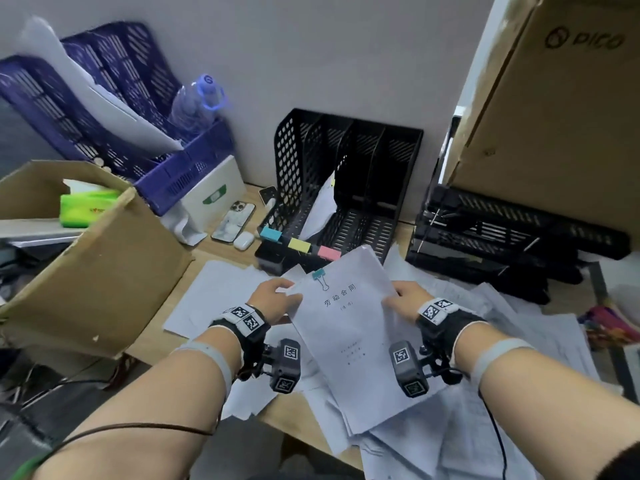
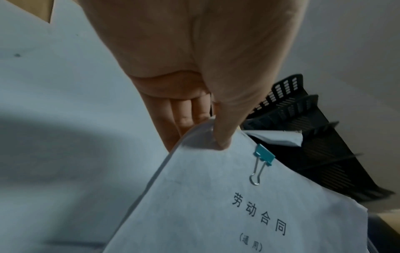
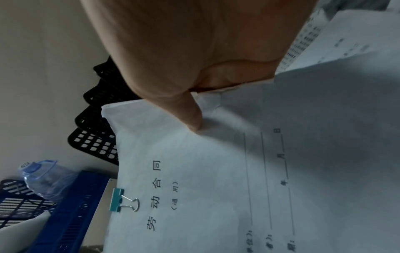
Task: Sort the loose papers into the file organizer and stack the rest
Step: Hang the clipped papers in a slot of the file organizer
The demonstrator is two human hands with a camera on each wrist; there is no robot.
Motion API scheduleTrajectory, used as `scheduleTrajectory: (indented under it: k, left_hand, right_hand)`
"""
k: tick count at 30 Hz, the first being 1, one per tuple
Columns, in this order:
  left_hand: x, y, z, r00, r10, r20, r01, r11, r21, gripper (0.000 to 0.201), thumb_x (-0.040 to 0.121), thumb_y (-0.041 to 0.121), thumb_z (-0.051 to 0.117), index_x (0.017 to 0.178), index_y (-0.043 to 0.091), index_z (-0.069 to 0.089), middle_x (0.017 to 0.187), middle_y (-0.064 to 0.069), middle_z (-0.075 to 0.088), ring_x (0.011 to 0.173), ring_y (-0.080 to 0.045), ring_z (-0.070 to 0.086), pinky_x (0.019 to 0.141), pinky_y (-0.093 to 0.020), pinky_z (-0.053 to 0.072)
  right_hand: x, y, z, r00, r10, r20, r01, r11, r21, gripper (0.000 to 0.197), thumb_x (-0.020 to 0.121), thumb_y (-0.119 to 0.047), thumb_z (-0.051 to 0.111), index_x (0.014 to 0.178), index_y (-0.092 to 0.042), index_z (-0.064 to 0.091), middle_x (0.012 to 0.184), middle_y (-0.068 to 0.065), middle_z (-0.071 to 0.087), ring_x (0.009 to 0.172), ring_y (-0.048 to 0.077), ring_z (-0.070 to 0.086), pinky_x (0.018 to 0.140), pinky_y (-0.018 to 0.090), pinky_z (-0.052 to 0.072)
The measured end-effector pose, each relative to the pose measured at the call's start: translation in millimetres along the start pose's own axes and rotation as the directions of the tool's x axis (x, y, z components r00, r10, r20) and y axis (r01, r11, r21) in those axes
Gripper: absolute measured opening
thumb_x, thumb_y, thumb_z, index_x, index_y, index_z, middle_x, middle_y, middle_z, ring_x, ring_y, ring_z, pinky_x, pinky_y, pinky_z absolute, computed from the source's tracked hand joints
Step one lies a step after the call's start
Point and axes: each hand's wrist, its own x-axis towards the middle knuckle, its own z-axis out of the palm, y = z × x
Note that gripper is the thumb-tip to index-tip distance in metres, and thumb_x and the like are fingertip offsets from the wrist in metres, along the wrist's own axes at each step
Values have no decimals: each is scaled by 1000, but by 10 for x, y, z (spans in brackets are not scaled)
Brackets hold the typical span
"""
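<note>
Both the left hand [image 1: 273,299] and right hand [image 1: 407,299] pinch the clipped contract [image 1: 349,327] mid-frame, and I'd guess its floppy top edge snags a divider of the black organizer [image 1: 349,178] above it.

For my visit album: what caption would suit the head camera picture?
Both hands, left hand and right hand, hold a clipped document before the black file organizer.

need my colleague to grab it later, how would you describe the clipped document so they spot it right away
Start at the black file organizer by the wall. In front of it, both hands hold one clipped document above the loose papers. Only it has a teal binder clip at its top edge.
</note>
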Motion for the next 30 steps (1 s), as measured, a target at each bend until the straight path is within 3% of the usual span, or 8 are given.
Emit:
scheduleTrajectory:
  k: [5, 9, 16, 19, 22, 24, 26, 30]
  left_hand:
    - [89, -3, -408, 997, -16, 72, 19, 999, -33, 30, 84, 4, 73, 113, 4, 65, 107, -22, 73, 96, -38, 72, 84, -50, 60]
    - [170, -28, -704, 987, -29, 159, 39, 997, -61, 22, 84, 6, 75, 104, 10, 67, 101, -14, 75, 85, -28, 72, 76, -37, 63]
    - [381, -24, -1147, 974, 33, 226, -9, 995, -104, 41, 73, 23, 87, 108, 9, 72, 105, -14, 76, 99, -36, 72, 93, -54, 55]
    - [399, 193, -1297, 982, 158, 109, -135, 972, -193, 28, 77, 21, 83, 100, 11, 70, 113, -15, 73, 101, -33, 70, 96, -50, 53]
    - [364, 568, -1403, 941, 316, -122, -332, 930, -159, 20, 90, 15, 70, 108, 10, 63, 108, -6, 67, 93, -20, 61, 77, -24, 49]
    - [394, 796, -1450, 894, 365, -258, -402, 910, -104, 25, 95, 17, 63, 114, 2, 64, 103, -10, 65, 90, -20, 59, 68, -17, 45]
    - [504, 935, -1458, 870, 368, -328, -414, 907, -81, 28, 96, 21, 61, 113, -1, 66, 106, -16, 68, 95, -27, 63, 76, -21, 41]
    - [663, 1128, -1322, 819, 440, -368, -487, 872, -40, 19, 97, 17, 57, 95, 4, 70, 83, -12, 63, 78, -26, 57, 72, -26, 36]
  right_hand:
    - [43, -447, 205, 1000, 15, -26, -14, 1000, 20, 15, 88, -8, 54, 92, -16, 67, 93, 4, 62, 83, 17, 54, 56, 16, 38]
    - [95, -825, 369, 996, 32, -78, -25, 996, 87, 17, 88, -10, 56, 97, -14, 70, 99, 5, 68, 92, 23, 61, 68, 23, 46]
    - [239, -1697, 462, 977, -85, -195, 118, 980, 163, 23, 91, -17, 57, 111, -15, 68, 106, 2, 66, 97, 21, 60, 81, 27, 46]
    - [301, -2133, 395, 941, -131, -311, 200, 959, 200, 12, 91, -17, 59, 102, -16, 64, 93, 1, 64, 86, 21, 57, 70, 20, 46]
    - [358, -2571, 202, 904, -21, -428, 153, 949, 275, 39, 86, -30, 67, 118, -12, 52, 95, 2, 59, 89, 22, 59, 79, 34, 53]
    - [276, -2897, 60, 966, 4, -258, 110, 898, 426, 41, 89, -40, 62, 118, -13, 53, 100, 4, 60, 94, 23, 64, 83, 41, 57]
    - [133, -3198, -77, 996, -38, -75, 70, 863, 500, 47, 91, -49, 56, 120, -12, 55, 109, 9, 65, 92, 27, 70, 82, 42, 58]
    - [82, -3599, -260, 992, -117, -37, 122, 898, 424, 67, 85, -65, 53, 129, -16, 47, 117, 11, 67, 91, 32, 75, 98, 56, 49]
